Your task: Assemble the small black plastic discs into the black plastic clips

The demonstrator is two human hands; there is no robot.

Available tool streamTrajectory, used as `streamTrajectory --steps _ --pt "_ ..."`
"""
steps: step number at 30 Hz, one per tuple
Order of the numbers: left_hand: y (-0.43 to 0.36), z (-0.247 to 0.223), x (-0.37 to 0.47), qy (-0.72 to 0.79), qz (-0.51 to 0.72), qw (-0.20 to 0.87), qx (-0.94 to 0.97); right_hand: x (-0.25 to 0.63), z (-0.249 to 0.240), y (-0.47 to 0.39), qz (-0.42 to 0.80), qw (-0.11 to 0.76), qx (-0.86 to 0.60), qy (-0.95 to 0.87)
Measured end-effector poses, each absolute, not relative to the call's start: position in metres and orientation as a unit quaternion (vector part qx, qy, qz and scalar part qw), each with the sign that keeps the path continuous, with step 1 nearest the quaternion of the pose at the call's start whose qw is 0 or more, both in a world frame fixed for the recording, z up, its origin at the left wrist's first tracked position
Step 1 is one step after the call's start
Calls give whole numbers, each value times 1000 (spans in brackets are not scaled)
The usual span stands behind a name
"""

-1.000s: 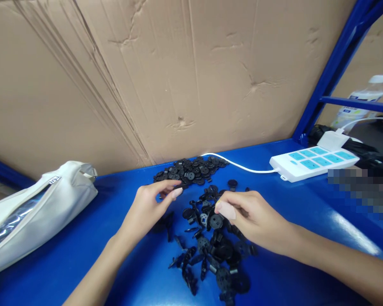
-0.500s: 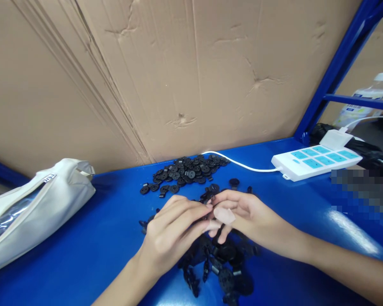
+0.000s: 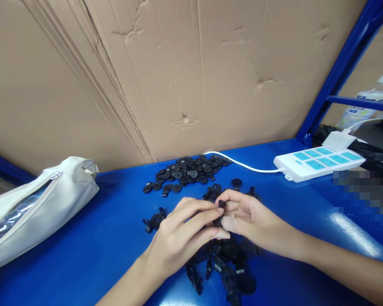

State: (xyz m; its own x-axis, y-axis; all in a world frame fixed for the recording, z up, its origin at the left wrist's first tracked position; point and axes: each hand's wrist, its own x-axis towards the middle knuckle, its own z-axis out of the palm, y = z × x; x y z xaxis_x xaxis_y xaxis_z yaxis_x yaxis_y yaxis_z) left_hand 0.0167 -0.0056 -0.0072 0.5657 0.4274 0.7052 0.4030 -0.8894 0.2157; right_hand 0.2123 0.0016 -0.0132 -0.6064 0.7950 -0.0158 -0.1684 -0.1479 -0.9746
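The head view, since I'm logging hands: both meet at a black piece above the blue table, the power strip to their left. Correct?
The left hand and right hand meet at a black piece above the blue table, but the head view shows the power strip to their right, not left.

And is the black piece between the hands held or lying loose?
Held: the black piece sits at the fingertips of the left hand and right hand, which cover part of it.

White glare streaks the blue tabletop (image 3: 121, 204) at right, below a coarsely pixelated patch (image 3: 364, 193).
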Motion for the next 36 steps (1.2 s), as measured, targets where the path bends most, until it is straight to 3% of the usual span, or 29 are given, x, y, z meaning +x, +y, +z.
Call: streamTrajectory --steps 6,13,19,28,32,36 --pt "-7 0 22 258 387 -37 884 212 -7 1 687 331 -275 -586" --pt "-7 -6 24 234 393 -7 889 216 -12 1 674 301 -280 -614" --pt "-14 -5 26 232 360 -86 900 216 -15 -2 632 291 -320 -642" --pt "-29 -12 33 221 252 -237 912 209 -9 -8 670 322 -300 -598" --pt "-33 -11 37 246 290 -207 901 207 -10 -8 679 315 -299 -592" --pt "-26 -2 32 268 384 -63 881 210 -7 -9 668 284 -302 -618"
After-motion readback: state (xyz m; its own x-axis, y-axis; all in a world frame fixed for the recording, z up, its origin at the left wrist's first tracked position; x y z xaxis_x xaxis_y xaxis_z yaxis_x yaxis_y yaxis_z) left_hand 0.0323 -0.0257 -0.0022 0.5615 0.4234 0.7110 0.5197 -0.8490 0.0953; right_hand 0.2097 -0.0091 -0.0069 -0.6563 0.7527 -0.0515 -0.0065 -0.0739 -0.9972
